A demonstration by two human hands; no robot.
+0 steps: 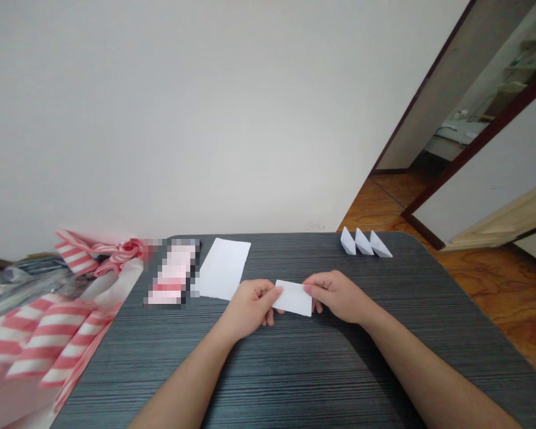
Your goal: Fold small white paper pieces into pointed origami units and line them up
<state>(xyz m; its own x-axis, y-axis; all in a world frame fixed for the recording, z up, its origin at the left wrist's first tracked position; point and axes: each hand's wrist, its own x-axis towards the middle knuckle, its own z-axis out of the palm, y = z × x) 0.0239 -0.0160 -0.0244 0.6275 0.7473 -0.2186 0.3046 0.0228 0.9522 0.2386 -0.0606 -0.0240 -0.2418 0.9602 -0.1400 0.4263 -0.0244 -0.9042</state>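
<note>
Between my two hands is a small white rectangle of folded paper (293, 297), held up over the dark table. My left hand (251, 307) pinches its left edge, thumb on top and fingers curled beneath. At the right edge, my right hand (337, 296) grips it the same way. Behind my left hand lies a stack of white paper sheets (224, 267). Three folded paper boats (363, 243) stand in a row near the far right corner of the table.
The dark wood-grain table (277, 381) has its far edge against a white wall. A blurred-out, phone-like object (172, 274) lies at its left. Red-and-white striped cloth (49, 333) is heaped beside the table. Wooden floor (513, 298) and a doorway are on the right.
</note>
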